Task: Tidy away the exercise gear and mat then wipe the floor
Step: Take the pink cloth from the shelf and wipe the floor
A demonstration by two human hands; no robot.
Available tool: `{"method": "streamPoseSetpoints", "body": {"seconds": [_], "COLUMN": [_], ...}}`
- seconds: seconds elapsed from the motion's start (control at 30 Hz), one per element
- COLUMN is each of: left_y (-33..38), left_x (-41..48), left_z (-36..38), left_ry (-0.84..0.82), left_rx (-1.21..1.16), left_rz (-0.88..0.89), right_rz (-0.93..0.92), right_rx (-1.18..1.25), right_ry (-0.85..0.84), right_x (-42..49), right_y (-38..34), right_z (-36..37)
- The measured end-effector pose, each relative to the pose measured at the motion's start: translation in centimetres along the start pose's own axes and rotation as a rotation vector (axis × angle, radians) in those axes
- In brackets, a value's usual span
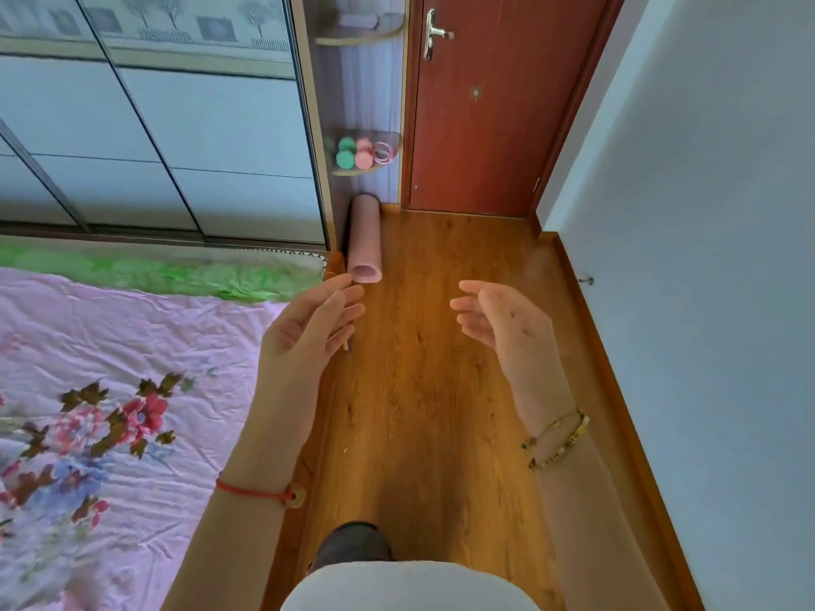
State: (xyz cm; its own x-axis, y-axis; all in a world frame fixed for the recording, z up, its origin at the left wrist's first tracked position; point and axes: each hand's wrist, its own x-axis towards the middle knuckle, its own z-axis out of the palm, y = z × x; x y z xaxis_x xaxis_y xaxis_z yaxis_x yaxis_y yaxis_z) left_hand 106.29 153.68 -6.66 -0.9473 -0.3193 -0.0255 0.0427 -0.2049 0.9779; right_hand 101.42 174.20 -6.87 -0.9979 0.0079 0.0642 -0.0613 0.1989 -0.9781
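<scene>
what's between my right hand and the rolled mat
In the head view, only bare floor shows between the right hand and the mat. The left hand's fingers hover near the mat's open end.

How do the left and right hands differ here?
The left hand has a red string at its wrist; the right hand has gold bracelets. The left hand shows beside the open end of the rolled pink mat; the right hand is over the wood floor. Both are open, holding nothing.

Wood-plank floor [441,390], narrow strip. Red-brown door [485,125] at far end, silver handle [434,35]. Pale blue wall [705,213] right. Sliding-panel wardrobe [154,125] left, beyond bed [110,368] with pink floral sheet.
</scene>
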Motion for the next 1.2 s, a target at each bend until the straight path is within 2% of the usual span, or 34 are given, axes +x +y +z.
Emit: {"method": "streamPoseSetpoints", "body": {"seconds": [0.27,0.6,0.83,1.0,1.2], "left_y": [-1.3,-0.1,-0.5,-1.5,-1.2], "left_x": [15.7,40.0,53.6,62.7,74.4], "left_z": [2.2,5.2,8.1,10.6,14.5], "left_ry": [0.038,-0.025,-0.065,-0.035,0.07], "left_rx": [0.011,-0.036,0.016,0.033,0.003], "left_rz": [0.009,0.022,-0.025,-0.027,-0.004], "right_rz": [-0.015,-0.066,-0.008,0.018,0.005], "right_rx": [0.035,0.051,0.065,0.074,0.102], "right_ry": [-0.04,0.0,0.052,0.052,-0.045], "right_x": [16.0,39.4,51.5,61.2,75.2], "right_y": [1.7,0.5,1.9,3.2,2.8], "right_z": [3.3,8.8,10.2,11.1,11.8]}}
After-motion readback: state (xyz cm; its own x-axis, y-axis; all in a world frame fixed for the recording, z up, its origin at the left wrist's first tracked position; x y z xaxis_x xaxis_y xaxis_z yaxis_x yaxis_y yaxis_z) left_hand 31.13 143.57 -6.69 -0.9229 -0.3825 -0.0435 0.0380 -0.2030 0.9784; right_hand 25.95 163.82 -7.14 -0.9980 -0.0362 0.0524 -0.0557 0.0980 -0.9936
